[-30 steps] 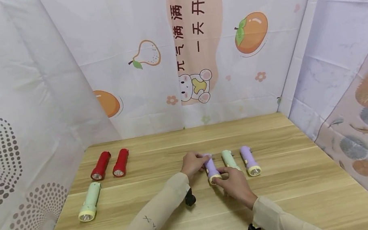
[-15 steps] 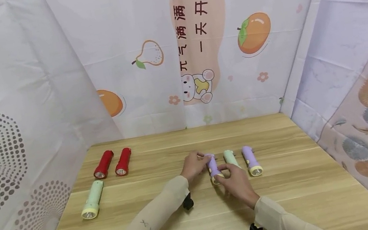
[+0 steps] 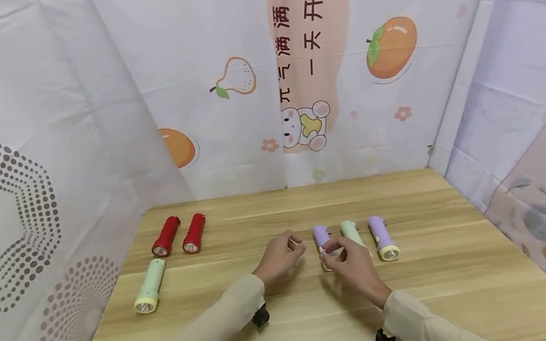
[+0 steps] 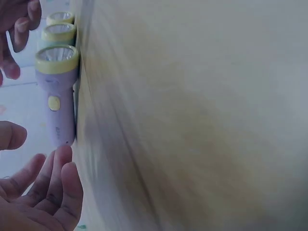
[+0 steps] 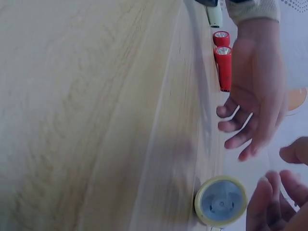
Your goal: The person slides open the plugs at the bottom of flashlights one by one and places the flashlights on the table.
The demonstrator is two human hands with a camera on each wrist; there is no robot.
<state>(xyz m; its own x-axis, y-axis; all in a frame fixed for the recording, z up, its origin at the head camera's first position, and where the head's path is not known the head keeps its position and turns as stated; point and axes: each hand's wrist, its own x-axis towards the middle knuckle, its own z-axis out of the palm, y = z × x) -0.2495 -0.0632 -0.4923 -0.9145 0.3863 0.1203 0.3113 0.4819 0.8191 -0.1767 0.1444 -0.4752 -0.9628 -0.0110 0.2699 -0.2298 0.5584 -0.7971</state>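
A purple flashlight [image 3: 321, 237] with a yellow rim lies on the table, leftmost of three in a row; a green one [image 3: 351, 232] and another purple one [image 3: 379, 231] lie to its right. My left hand [image 3: 279, 258] is just left of the row, fingers apart and slightly bent, holding nothing. Over the near end of the leftmost purple flashlight is my right hand [image 3: 354, 266], partly covering it and the green one. In the right wrist view, a gap shows between the right fingers and the yellow-rimmed lens [image 5: 221, 201]; their thumb and fingers are spread.
Two red flashlights [image 3: 166, 236] [image 3: 194, 233] lie at the table's back left, with a green flashlight [image 3: 150, 286] in front of them. Printed curtains [image 3: 221, 125] stand behind the wooden table [image 3: 302, 336] and at both sides.
My left hand has let go of the leftmost purple flashlight and moved left. My right fingers have come off its near end. The whole head view has shifted slightly.
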